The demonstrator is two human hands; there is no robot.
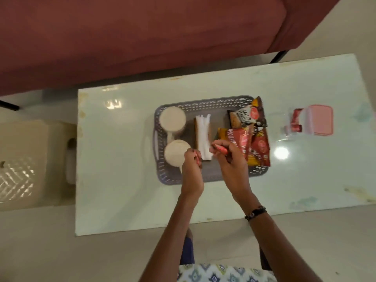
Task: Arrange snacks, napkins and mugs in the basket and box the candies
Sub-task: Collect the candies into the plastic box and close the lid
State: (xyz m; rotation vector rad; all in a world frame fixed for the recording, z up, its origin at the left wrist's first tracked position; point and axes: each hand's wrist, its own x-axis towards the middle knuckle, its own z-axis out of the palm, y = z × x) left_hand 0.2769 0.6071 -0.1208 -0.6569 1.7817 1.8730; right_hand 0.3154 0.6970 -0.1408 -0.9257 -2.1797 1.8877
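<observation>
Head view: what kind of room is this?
Probably a home living room. A dark red upholstered sofa on thin black legs sits behind a low pale green glossy table, which carries a grey perforated plastic basket of snacks and mugs. A beige plastic stool stands alongside.

"SALTED PEANUTS" on snack packet (245, 116)

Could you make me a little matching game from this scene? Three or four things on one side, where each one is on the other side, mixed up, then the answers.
Things:
1. mugs
2. napkins
3. snack packets
4. pink box

Places:
A. on the table, right of the basket
B. left end of the basket
C. right end of the basket
D. middle of the basket

Pairs: 1-B, 2-D, 3-C, 4-A
</observation>
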